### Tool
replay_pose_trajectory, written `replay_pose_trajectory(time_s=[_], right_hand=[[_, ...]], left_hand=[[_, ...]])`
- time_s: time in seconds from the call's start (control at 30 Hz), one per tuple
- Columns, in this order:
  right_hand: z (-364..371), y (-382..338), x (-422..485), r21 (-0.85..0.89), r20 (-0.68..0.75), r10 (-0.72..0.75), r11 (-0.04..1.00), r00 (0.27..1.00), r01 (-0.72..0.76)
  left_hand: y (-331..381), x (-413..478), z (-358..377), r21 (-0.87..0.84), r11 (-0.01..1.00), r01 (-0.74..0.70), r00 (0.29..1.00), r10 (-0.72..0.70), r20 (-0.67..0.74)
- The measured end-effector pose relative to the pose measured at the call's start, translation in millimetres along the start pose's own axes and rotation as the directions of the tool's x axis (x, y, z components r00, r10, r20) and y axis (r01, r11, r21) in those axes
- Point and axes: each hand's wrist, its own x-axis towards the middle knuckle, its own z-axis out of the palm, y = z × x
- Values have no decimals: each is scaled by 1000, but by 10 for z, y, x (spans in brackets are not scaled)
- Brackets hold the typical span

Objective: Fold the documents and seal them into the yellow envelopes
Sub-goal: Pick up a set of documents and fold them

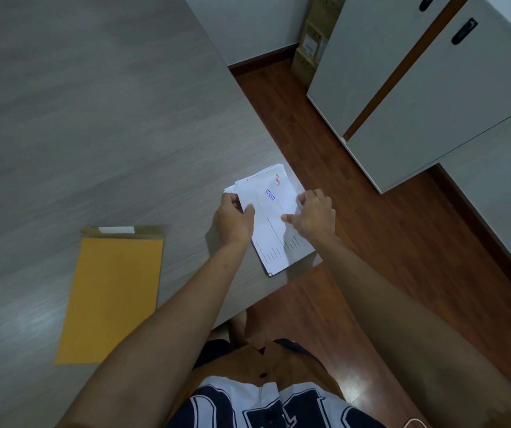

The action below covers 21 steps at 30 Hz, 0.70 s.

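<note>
Jersey [232,406] | left hand [234,220], right hand [313,216] grip documents [271,211] at table [93,118] edge | yellow envelope [112,298] apart | boxes [310,47], perhaps, beyond

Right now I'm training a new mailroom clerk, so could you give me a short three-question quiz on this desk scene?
1. True or false: the yellow envelope is already sealed.
2. The documents are gripped by: A one hand, B both hands, C neither hand.
3. On the table, on which side of the documents does the envelope lie, as the person sees it?

Key
1. False: its flap lies open at the far end.
2. B: the left hand and the right hand each hold an edge.
3. The left.
</note>
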Motion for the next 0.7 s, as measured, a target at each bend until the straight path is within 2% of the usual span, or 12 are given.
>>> replay_pose_trajectory(time_s=[0.13, 0.33, 0.43, 0.57, 0.7], right_hand=[[1, -6, -15, 12, 0, 10, 1000, 1000, -10], [-9, 0, -73, 38, 1, 29, 999, 1000, -29], [-44, 4, -121, 134, 1, 38, 990, 999, -37], [-159, -105, -199, 349, -22, 44, 937, 999, -34], [-337, -361, -231, 574, -13, 79, 817, 997, -57]], left_hand=[[22, -56, 41, 28, 996, -82, 995, 80, 54], [34, 3, 81, 35, 999, -31, 997, 28, 78], [54, 51, 80, 1, 1000, 12, 998, -12, 67], [173, 68, -67, -216, 972, 98, 995, -101, -5], [208, 189, -406, -426, 901, 88, 984, -145, -103]])
